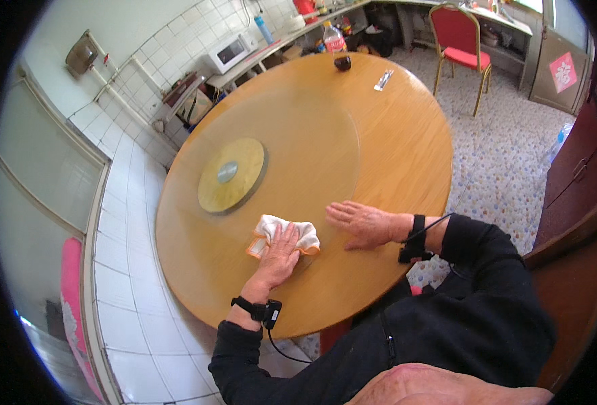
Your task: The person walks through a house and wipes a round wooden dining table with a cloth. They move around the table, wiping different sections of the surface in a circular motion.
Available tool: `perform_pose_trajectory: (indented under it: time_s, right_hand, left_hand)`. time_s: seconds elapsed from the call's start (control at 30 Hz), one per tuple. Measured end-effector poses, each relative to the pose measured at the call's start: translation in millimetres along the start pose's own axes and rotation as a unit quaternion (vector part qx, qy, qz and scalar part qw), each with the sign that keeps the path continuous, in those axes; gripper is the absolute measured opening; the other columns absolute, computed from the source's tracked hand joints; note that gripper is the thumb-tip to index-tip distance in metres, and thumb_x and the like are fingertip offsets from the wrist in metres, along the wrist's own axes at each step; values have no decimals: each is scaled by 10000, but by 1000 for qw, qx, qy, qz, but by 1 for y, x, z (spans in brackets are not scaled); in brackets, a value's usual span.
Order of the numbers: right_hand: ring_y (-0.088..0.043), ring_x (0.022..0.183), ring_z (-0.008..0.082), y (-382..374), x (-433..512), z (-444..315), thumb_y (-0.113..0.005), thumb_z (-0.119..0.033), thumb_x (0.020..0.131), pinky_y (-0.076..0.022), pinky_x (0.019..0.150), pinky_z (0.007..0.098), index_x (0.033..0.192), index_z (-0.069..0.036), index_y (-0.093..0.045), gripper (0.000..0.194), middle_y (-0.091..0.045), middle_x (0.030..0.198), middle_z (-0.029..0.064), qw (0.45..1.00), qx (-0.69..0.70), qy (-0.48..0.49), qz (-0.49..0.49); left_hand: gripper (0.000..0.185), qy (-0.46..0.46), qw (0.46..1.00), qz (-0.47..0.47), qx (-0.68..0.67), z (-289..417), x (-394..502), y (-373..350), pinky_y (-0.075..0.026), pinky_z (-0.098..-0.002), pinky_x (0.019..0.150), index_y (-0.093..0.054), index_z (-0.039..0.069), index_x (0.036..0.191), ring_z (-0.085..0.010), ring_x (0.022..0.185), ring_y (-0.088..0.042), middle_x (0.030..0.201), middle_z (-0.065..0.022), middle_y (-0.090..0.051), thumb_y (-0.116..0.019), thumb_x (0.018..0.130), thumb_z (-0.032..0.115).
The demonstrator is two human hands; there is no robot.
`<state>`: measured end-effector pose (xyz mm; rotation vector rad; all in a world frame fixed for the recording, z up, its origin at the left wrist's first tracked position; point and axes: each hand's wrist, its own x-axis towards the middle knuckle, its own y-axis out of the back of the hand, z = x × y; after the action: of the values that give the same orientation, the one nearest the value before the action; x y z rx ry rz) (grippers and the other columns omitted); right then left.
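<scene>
My left hand point(279, 253) presses down, palm first, on a folded white cloth point(273, 224) with orange edging. The cloth lies bunched on a round wooden table point(404, 131), and part of it is hidden under the fingers. To its right, my right hand point(361, 223) is palm down at the tabletop with fingers stretched out, holding nothing. Beyond the cloth, a yellow turntable base point(242, 185) with a silvery centre sits on the table. A large faint circle surrounds it; I cannot tell whether it is clear glass or a mark. Both wrists wear black straps with small devices and cables.
A cola bottle point(335, 40) and a small clear packet point(384, 80) are at the table's far side. Behind stand a microwave point(230, 52) on a counter and a red chair point(458, 38). A tiled wall point(126, 309) runs close on the left, a dark red cabinet point(577, 167) on the right.
</scene>
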<state>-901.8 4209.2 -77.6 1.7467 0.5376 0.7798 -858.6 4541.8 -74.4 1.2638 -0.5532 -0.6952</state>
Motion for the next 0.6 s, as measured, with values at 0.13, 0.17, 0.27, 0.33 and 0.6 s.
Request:
perform_pose_trajectory:
  time_s: [0.13,0.17,0.27,0.33,0.6]
  right_hand:
    - [-264,1487,390,1,1,0,-681,-444,876,-214,1222,479,1490,48,-344,857,-292,1581,264,1000,-12,-5,-12]
    - [-263,1486,393,1,1,0,-682,-442,874,-213,1223,475,1483,57,-351,854,-295,1578,268,1000,-12,-3,-1]
    - [-259,1487,394,0,0,1,-688,-436,874,-212,1225,467,1475,67,-358,850,-294,1577,272,1000,1,-1,3]
    - [-257,1490,386,0,0,1,-693,-435,881,-211,1227,466,1490,46,-345,851,-284,1586,260,1000,6,-2,2]
    - [-252,1492,389,3,1,1,-719,-385,855,-206,1229,469,1485,48,-359,845,-296,1583,259,1000,26,-5,11]
  left_hand:
    - [603,-13,998,-48,-26,-45,42,13,-133,-507,1233,-294,125,1576,-327,1539,-131,1663,-75,-202,-455,1016,277]
    - [601,26,999,-48,2,-67,47,14,-132,-499,1236,-292,122,1576,-329,1538,-133,1662,-83,-201,-450,1016,272]
    - [602,103,994,7,47,-143,39,18,-129,-474,1246,-293,106,1570,-340,1531,-147,1655,-116,-204,-447,1010,265]
    - [614,216,976,22,21,-190,9,30,-130,-475,1247,-297,90,1563,-360,1520,-166,1644,-147,-213,-469,998,257]
    - [928,339,912,-100,210,-273,-67,48,-223,-500,1222,-344,214,1550,-446,1471,-247,1600,-242,-269,-781,752,32]
